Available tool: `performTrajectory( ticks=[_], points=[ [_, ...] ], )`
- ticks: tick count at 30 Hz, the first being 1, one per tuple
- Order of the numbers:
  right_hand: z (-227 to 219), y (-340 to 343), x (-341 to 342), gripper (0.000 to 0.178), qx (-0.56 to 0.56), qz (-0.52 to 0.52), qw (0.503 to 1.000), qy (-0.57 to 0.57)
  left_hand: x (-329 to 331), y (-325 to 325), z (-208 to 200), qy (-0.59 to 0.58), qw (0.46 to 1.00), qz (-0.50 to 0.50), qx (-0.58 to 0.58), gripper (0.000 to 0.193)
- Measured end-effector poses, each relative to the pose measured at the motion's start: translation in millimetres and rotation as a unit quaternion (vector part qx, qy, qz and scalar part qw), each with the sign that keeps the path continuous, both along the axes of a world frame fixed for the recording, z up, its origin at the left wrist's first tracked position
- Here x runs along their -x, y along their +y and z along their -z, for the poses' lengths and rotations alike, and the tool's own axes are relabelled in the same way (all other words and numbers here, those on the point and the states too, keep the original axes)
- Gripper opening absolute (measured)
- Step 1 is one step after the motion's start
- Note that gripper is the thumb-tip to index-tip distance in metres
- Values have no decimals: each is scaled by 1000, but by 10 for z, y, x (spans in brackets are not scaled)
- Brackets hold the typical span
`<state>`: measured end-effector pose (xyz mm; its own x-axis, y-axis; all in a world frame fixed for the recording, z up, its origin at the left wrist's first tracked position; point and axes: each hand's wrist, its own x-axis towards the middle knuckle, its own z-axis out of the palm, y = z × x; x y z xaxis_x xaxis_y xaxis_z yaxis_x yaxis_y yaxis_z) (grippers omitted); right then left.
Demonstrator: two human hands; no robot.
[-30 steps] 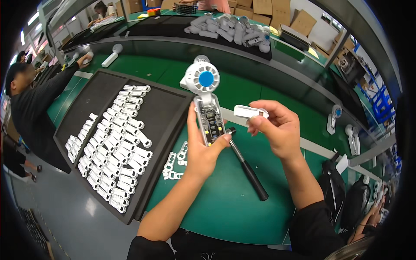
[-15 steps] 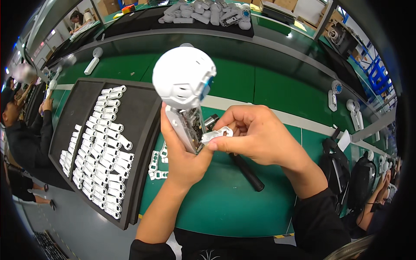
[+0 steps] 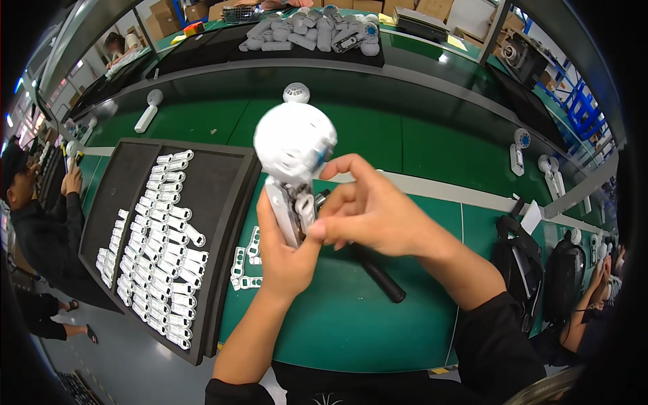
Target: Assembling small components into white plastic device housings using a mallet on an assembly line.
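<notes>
My left hand [image 3: 287, 260] is closed around the handle of a white handheld fan [image 3: 295, 142], round head up, its open side facing right. A small white cover plate [image 3: 306, 208] lies against that open side, over the inner parts. My right hand [image 3: 368, 216] is curled beside it, thumb at the plate's lower end and index finger raised near the fan head; the other fingertips are partly hidden. Under my right hand a black cylindrical tool [image 3: 381, 275] lies on the green table. A few loose white plates [image 3: 246, 266] sit left of my left wrist.
To the left, a black foam tray [image 3: 216, 175] holds rows of white plates. Past the table runs a green conveyor [image 3: 364, 138] bearing spaced-out fans [image 3: 148, 111]. Many grey-white fans [image 3: 314, 30] are piled on the far shelf. Black bags [image 3: 513, 263] are at right; co-workers [image 3: 40, 223] are on both sides.
The cover plate has moved from my right fingers' pinch at the handle's side to lie against the open handle. The fan has come lower, and my right index finger has lifted toward its head.
</notes>
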<state>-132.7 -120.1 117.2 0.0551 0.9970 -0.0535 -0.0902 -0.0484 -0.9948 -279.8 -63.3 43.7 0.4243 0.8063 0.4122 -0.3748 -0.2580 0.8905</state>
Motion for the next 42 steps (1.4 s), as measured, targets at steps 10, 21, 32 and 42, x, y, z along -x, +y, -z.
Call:
performTrajectory(
  ticks=[10,21,32,42],
  points=[
    [735,187,-179,45,124,-51,814,-566,50,217,-152,-66,984,40,163,60],
    [194,44,-103,26,-78,48,950,-299,156,222,-216,-121,963,61,231,63],
    [-26,-198,46,16,-51,17,939,-339,75,108,-258,-96,970,70,213,65],
    [16,-140,112,17,53,-24,951,-303,106,123,-258,-81,962,87,247,60]
  ],
)
